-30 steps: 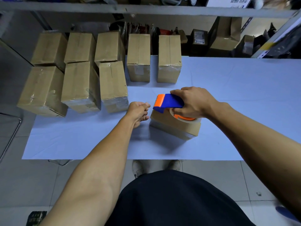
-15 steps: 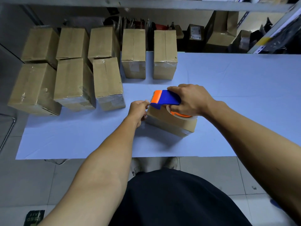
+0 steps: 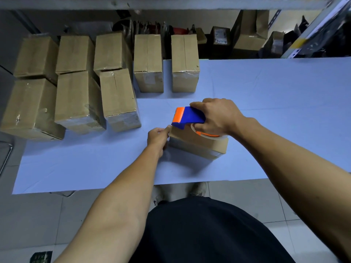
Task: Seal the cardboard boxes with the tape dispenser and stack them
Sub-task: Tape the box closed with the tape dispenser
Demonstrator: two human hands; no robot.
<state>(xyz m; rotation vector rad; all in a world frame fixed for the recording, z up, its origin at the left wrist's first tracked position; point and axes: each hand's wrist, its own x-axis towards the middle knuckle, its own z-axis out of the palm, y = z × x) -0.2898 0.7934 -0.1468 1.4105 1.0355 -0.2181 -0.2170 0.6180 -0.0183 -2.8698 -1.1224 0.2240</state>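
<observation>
Both hands meet at one cardboard box (image 3: 197, 147): right hand (image 3: 216, 116) grips the tape dispenser (image 3: 188, 117) atop it, left hand (image 3: 158, 137) pinches its near end.

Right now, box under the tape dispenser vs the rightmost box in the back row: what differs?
The box under the tape dispenser lies low and flat near the front edge; the rightmost back-row box stands taller at the far edge. The first has the tape dispenser on it, gripped by the right hand, with the left hand at its end; the second is untouched. Both are plain brown cardboard.
</observation>
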